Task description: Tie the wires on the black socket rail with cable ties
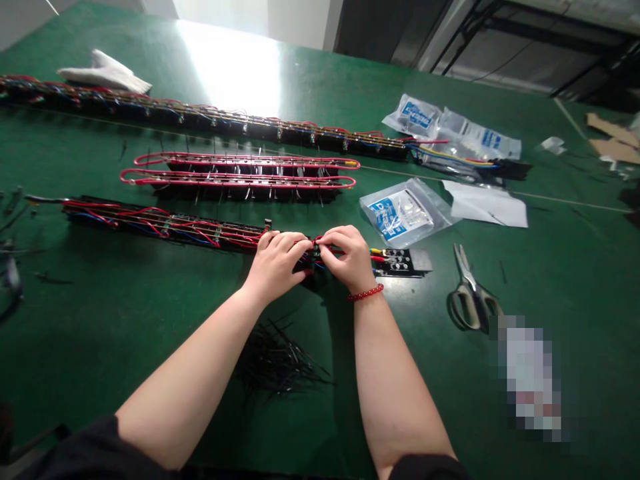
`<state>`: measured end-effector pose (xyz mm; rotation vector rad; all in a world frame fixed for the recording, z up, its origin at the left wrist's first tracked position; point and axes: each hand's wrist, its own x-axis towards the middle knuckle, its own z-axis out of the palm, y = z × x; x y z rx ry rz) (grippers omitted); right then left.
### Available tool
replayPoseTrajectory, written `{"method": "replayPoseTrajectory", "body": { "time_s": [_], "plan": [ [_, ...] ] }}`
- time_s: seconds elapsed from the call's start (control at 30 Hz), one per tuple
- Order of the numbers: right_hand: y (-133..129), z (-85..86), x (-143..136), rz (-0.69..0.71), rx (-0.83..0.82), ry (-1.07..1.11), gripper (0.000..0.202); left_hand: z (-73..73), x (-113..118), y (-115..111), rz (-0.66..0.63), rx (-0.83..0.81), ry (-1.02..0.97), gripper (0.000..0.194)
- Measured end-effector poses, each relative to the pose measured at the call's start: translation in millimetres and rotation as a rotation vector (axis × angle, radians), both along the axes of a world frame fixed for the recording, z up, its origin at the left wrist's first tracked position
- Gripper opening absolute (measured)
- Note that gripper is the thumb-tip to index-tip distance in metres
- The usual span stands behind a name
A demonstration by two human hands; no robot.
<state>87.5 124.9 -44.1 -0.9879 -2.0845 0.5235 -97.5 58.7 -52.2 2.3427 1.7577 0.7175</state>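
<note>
A long black strip (145, 219) with red and blue wires running along it lies across the table in front of me. My left hand (280, 260) is closed over the strip near its right end, thumb on the near side. Just to its right, my right hand (350, 257) pinches among the red wires at the same spot; what sits between those fingertips is too small to make out. Past the right hand, the strip ends in a black terminal part (400, 263) with yellow, red and blue leads. Below my hands lies a pile of thin black cable ties (280, 357).
Scissors (467, 293) lie at the right, beside a blurred-out patch. Farther back are a clear plastic bag (405, 213), white paper (485, 203), red-looped strips (245, 177), another long wired strip (230, 123) and white gloves (105, 72). All rest on the green table (165, 347).
</note>
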Motion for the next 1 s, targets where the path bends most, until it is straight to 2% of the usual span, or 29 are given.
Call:
{"method": "replayPoseTrajectory", "body": {
  "time_s": [0.1,0.2,0.33,0.43,0.6,1.0],
  "plan": [
    [-0.3,0.6,-0.2,0.000,-0.002,0.006,0.011,-1.4,-0.3,-0.3,-0.010,0.025,0.002,0.045],
    [-0.7,1.1,-0.3,-0.010,-0.021,-0.004,0.011,-2.6,-0.9,-1.5,-0.009,0.123,0.020,0.043],
    [-0.9,1.2,-0.4,-0.012,-0.027,-0.010,0.010,-3.3,-1.4,-3.2,-0.088,0.278,0.047,0.019],
    [-0.9,0.9,-0.3,-0.007,-0.021,0.000,0.011,-3.1,-1.7,-3.8,-0.174,0.263,0.038,0.026],
    [-1.4,1.9,-0.6,-0.016,-0.039,-0.010,0.011,-2.3,-2.3,-4.0,-0.224,0.197,0.040,0.027],
    [-1.1,1.3,0.1,-0.005,-0.034,-0.004,0.011,-1.8,-1.2,-4.4,-0.206,0.192,0.104,0.014]
  ]
}}
